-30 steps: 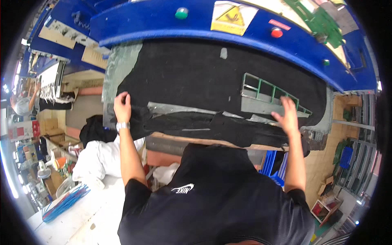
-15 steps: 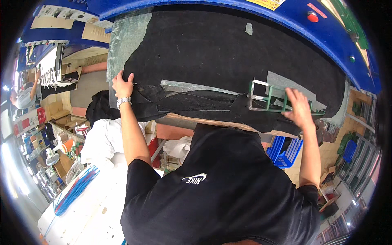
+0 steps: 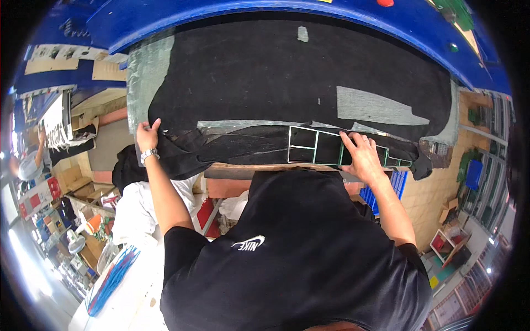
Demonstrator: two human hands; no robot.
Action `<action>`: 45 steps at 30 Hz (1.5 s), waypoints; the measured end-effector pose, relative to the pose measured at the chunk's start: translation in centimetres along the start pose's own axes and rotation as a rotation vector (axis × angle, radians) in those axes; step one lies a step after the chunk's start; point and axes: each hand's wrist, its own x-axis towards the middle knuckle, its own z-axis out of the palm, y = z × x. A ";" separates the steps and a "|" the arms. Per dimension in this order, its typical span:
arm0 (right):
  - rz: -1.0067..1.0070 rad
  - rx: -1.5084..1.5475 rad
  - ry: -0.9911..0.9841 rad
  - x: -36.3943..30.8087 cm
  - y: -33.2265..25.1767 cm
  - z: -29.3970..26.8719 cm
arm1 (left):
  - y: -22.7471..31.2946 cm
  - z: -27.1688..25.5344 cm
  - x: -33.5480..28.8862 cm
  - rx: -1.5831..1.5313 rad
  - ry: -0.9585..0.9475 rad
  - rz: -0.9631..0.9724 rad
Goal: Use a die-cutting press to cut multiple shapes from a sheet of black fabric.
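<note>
A black sheet, like leather or fabric, covers most of a pale grey-green board. My right hand grips a long, narrow cutting die, a thin green metal frame with several cells. The die lies along the near edge, over black scraps. At the sheet's left edge rests my left hand, thumb and fingers apart; whether they pinch the edge is hard to tell. Just beyond the die, a long tapered cut-out in the sheet shows the board beneath.
A blue machine beam arches over the far side of the board. A blue basket stands under the near edge at the right. White cloth and a bundle of blue cords lie at the left. Another person works at far left.
The cutting die has moved left and nearer to me in my right hand, off the tapered cut-out onto the near scraps. My left hand stays at the sheet's left edge. The view has shifted.
</note>
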 end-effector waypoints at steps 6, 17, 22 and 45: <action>-0.007 -0.006 0.040 -0.9 -0.2 0.5 | -0.6 0.1 0.2 -0.055 0.016 0.049; -0.043 0.085 0.064 0.6 -1.8 -5.5 | -1.2 -0.7 -0.5 -0.130 0.064 0.086; -0.141 0.095 0.183 6.5 -4.7 -7.7 | 0.6 -2.5 -1.3 -0.013 -0.100 -0.022; -0.019 0.083 0.882 13.2 6.7 -2.6 | -5.8 0.8 2.1 -0.245 -0.114 0.149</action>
